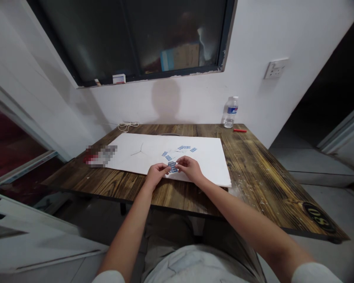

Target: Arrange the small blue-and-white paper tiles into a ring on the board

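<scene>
My left hand [157, 173] and my right hand [190, 167] meet near the front edge of a large white board [200, 143]. Between their fingertips is a small cluster of blue-and-white striped flat pieces [172, 167]. Fingers and thumb of each hand are pinched at opposite sides of this cluster. Just beyond my hands, several similar striped pieces [181, 147] lie in a loose curve on the board. Thin dark lines [141, 151] mark its left half. What exactly the pieces are is too small to tell.
A wooden table [259, 188] carries the board. At the back right stand a water bottle [230, 113] and a red pen-like stick [240, 131]. A coiled pale cable [129, 125] lies back left, a blurred-out item [102, 156] at the left. Behind are the wall and window.
</scene>
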Motion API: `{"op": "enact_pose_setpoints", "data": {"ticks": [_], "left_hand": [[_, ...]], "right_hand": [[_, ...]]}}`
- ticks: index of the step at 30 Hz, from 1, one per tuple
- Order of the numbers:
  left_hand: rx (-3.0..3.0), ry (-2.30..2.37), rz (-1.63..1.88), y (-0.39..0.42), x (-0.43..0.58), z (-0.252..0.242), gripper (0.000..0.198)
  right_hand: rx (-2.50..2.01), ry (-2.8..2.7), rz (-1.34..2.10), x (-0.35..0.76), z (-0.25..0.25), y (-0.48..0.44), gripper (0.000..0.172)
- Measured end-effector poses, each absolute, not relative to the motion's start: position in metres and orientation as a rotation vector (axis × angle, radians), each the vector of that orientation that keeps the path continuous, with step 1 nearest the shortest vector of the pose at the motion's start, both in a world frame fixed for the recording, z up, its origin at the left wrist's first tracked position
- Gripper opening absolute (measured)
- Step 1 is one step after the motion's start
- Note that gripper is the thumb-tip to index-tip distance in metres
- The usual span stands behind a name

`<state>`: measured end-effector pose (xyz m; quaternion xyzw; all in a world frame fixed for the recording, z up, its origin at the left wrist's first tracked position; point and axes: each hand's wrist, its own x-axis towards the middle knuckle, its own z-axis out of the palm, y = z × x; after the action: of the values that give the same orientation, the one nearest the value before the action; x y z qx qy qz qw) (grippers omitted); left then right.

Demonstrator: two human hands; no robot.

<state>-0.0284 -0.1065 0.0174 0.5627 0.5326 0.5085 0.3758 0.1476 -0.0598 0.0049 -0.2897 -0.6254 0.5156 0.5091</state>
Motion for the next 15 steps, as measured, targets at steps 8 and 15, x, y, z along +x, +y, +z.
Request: {"op": "enact_pose_setpoints", "data": {"ticks": [8,15], "left_hand": [[1.486,1.340,1.261,-0.110,-0.027,0.020,0.031],[1.331,1.438,1.392,-0.107,-0.025,0.022,0.034]], "right_hand": [[-0.694,-1.483,1.347,0.148,0.007,-0.061,0.035],[-0.754,-1.386,1.271,0.157,0.013,-0.050,0.027]]}}
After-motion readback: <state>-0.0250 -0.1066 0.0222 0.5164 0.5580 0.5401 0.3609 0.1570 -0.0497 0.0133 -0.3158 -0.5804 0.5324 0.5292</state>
